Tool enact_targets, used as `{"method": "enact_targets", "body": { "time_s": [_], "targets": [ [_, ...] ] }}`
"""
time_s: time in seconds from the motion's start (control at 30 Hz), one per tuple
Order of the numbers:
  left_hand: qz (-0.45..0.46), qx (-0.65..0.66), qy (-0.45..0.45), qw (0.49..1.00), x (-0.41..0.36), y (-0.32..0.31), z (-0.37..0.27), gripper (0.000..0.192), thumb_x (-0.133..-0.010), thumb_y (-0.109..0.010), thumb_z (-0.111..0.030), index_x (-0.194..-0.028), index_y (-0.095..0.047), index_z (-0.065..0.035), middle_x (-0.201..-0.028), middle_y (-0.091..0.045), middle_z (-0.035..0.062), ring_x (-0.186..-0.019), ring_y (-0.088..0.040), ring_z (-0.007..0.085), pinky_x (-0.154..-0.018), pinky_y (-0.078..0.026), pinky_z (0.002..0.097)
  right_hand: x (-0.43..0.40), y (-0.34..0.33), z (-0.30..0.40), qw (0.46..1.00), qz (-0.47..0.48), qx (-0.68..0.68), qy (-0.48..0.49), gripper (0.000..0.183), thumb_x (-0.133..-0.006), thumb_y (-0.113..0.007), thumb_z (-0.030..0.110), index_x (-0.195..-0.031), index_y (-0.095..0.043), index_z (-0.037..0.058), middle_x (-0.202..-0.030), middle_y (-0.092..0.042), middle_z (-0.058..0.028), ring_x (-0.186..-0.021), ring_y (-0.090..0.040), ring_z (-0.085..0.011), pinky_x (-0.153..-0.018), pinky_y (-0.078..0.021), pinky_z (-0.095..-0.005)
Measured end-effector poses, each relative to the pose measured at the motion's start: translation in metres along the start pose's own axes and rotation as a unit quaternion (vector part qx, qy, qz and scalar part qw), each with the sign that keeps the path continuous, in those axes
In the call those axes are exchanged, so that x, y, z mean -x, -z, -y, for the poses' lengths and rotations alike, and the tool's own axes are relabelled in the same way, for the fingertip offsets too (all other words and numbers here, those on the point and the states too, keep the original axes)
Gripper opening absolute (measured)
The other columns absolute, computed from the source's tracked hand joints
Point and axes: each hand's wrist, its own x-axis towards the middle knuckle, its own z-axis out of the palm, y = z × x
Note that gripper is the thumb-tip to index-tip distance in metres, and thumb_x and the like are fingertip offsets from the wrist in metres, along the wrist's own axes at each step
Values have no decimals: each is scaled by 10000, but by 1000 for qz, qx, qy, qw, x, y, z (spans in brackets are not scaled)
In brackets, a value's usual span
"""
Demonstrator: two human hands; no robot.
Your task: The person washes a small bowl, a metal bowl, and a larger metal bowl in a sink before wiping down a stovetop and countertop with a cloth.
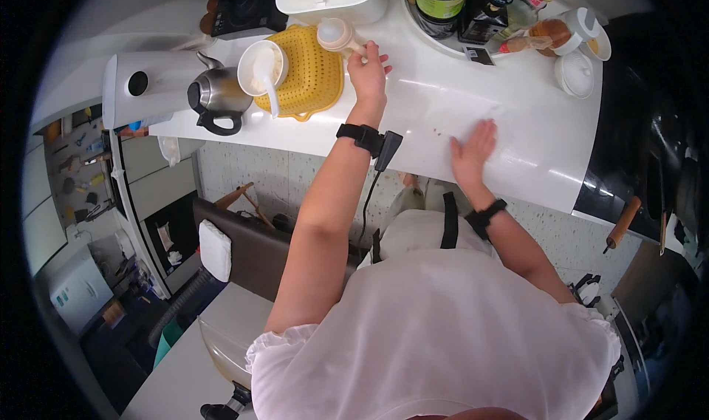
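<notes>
My left hand [368, 72] has its fingers at the handle of a pale pink lidded cup [336, 34], beside a yellow perforated plastic basket [320, 79]. On the basket's left part rests a white bowl [247, 60] of a pale, grainy food, and a white spoon [267, 71] leans in it with its handle over the rim. My right hand [476, 151] lies flat with fingers spread on the white countertop [421, 104], near a few small crumbs. It holds nothing. Both wrists wear black straps.
A steel kettle [222, 96] and a white appliance [155, 85] stand left. A white cooker [338, 1] is behind the basket. Back right, a round tray [412, 18] holds several bottles and jars, with a white ribbed container [575, 75] beside it. A black cooktop [637, 115] lies far right.
</notes>
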Motion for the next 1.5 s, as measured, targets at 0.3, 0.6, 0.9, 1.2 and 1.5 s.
{"method": "enact_targets", "body": {
  "time_s": [0.3,0.6,0.9,1.2,1.5],
  "targets": [
    [70,-121,-75,987,52,75,-17,231,-979,-507,-258,-935,-566,-38,-784,-554,-5,-720,-493,67,-649,-403,231,-110,-55,85,981,117,-37,151,711,-874,-531,260,-1434,-220,-50,-1535,-147,-196,-1429,-102,-338,-1145,-79,-469],
    [122,-14,-115,986,79,106,-16,225,-953,-519,-187,-1038,-587,10,-906,-614,26,-876,-537,92,-822,-414,239,-155,-49,100,866,282,-41,412,547,-857,-468,37,-1397,-385,59,-1500,-315,-92,-1401,-252,-259,-1146,-181,-415],
    [187,-4,-95,978,-5,40,-3,189,-843,-534,-148,-855,-631,13,-873,-641,59,-853,-516,135,-834,-390,277,-34,38,30,912,280,-231,192,587,-706,-377,-202,-1176,-621,52,-1292,-563,-101,-1196,-493,-279,-1033,-363,-358],
    [141,-213,-109,961,-21,22,10,372,-791,-626,-240,-1025,-545,38,-992,-561,130,-940,-529,212,-848,-423,326,-20,84,-39,985,90,-127,74,641,-742,-318,-189,-1321,-488,28,-1414,-426,-156,-1347,-352,-309,-1134,-235,-395],
    [52,-230,-184,954,58,114,39,606,-782,-707,-102,-1270,-367,17,-1247,-430,167,-1118,-494,255,-928,-425,381,42,6,60,980,101,-112,131,579,-818,-429,-53,-1386,-318,-71,-1489,-262,-210,-1395,-224,-361,-1158,-138,-462]
  ]
}}
